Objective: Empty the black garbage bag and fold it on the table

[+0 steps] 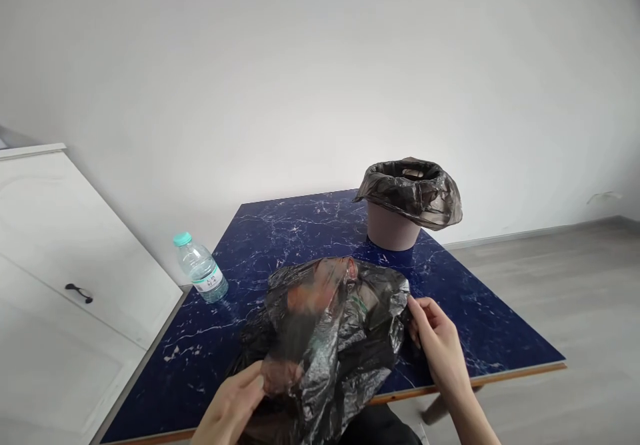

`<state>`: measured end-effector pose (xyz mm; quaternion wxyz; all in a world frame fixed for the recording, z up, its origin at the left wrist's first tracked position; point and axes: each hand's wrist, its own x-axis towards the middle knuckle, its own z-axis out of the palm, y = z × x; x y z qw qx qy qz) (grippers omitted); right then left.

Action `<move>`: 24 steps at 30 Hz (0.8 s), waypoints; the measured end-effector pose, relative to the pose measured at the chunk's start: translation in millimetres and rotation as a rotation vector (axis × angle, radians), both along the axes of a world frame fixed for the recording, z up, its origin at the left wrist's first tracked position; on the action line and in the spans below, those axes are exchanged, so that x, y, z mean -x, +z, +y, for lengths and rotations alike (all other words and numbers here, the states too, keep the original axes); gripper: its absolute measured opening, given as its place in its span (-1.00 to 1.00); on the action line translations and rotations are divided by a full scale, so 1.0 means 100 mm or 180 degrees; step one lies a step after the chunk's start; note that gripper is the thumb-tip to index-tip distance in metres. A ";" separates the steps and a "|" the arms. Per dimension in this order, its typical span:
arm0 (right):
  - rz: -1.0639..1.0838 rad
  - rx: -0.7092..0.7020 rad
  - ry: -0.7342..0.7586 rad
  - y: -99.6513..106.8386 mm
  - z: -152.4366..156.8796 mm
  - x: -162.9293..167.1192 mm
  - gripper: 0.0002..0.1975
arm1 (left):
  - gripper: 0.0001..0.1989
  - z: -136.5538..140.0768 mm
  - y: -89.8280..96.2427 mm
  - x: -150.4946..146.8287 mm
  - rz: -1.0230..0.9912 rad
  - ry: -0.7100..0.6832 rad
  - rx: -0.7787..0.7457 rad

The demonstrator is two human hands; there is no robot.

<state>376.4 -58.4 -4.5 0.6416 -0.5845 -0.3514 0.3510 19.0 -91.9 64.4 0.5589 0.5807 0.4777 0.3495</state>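
A thin black plastic garbage bag (pixel 350 338) lies crumpled over the front of the blue table, part of it hanging past the near edge. Blurred orange, red and green shapes show through the film, too unclear to name. My left hand (pixel 233 398) pinches the bag at its lower left, some fingers behind the film. On the right side, my right hand (pixel 440 338) grips the bag's edge between thumb and fingers. Behind the bag stands a light trash can (pixel 393 227), lined with another black bag (pixel 435 198) folded over its rim.
A clear plastic bottle (pixel 200 268) with a turquoise cap stands at the left of the blue marbled table (pixel 295 225). A white cabinet (pixel 65 252) with a dark handle is beside the table's left edge. A white wall rises behind, with grey floor to the right.
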 end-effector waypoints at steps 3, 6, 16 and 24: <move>0.0006 -0.0021 0.0005 0.02 0.00 0.00 -0.47 | -0.50 0.13 -0.01 0.13 0.1076 0.0025 -0.0701; 0.0018 -0.0020 0.0020 0.02 0.01 0.00 -0.46 | -0.54 0.21 -0.01 0.07 0.1997 -0.0419 -0.1373; 0.0021 -0.0101 -0.0053 0.05 0.03 0.00 -0.44 | -0.46 0.29 -0.20 -0.36 0.2695 -0.0343 -0.2246; 0.0073 -0.0090 -0.0045 0.06 0.01 0.00 -0.48 | -0.56 0.65 -0.52 -0.45 0.2919 -0.0427 -0.2531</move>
